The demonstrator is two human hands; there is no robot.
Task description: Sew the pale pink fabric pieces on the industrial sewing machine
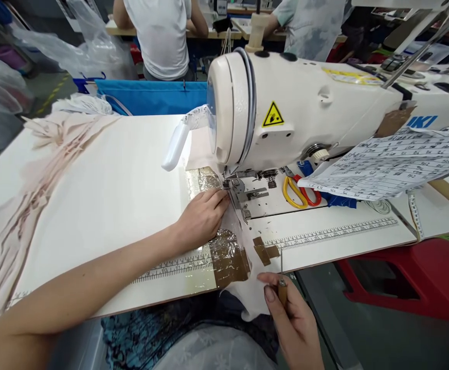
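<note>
My left hand (204,218) is on the sewing machine bed just left of the needle area. Its fingers are curled together on the edge of a strip of pale pink fabric (243,231) that runs beneath the presser foot (227,184). The near end of this strip hangs over the table's front edge. There my right hand (295,321) is closed around a small tool with a brown handle and metal end (282,292); its working tip is hidden. The right index fingertip is at the fabric's edge. Overhead is the white sewing machine (293,113).
Yellow-and-red-handled scissors (295,192) lie right of the needle. Printed sheets (394,162) hang over the bed's right side. Gathered pink fabric (35,205) lies along the table's left. A red stool (413,282) stands at right. Two other people sit beyond the machine.
</note>
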